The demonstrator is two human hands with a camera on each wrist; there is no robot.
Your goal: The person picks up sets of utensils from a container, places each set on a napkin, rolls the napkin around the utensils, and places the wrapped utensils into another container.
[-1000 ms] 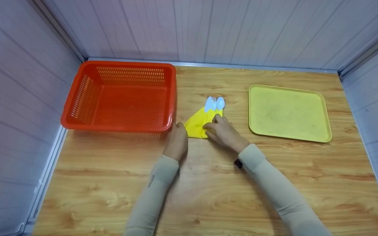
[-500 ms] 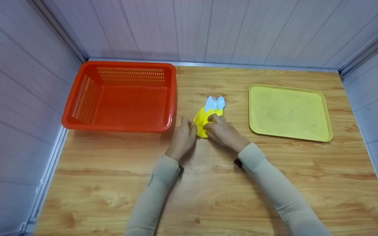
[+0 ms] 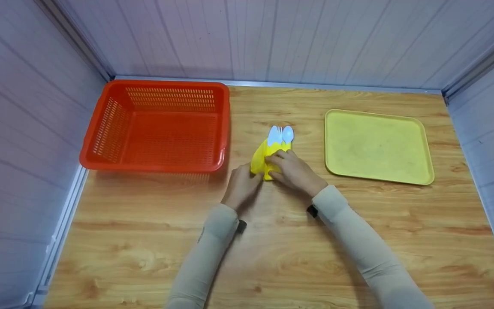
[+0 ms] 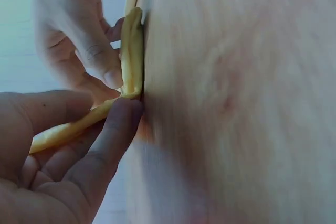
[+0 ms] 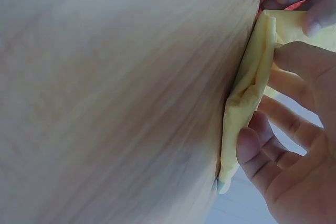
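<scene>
A yellow cloth napkin [image 3: 258, 158] lies on the wooden table, partly folded over white cutlery. The heads of a spoon [image 3: 288, 134], a fork [image 3: 279, 134] and a knife [image 3: 272, 136] stick out at its far end; their handles are hidden. My left hand [image 3: 242, 185] pinches the napkin's left flap between thumb and fingers, lifting it off the table. In the left wrist view the raised flap [image 4: 79, 129] runs between those fingers. My right hand [image 3: 299, 172] presses the folded napkin [image 5: 244, 93] down with spread fingertips, as the right wrist view shows.
A red plastic basket [image 3: 155, 166] with slotted sides stands to the left, close to my left hand. On the right lies a shallow yellow tray [image 3: 378, 146]. Pale panel walls [image 3: 251, 40] border the table [image 3: 281, 257] at the back and both sides.
My left hand has moved right, bringing the napkin's left corner up and inward, so the spread flap is now narrower. The right hand stays pressed on the napkin; the cutlery has hardly moved.
</scene>
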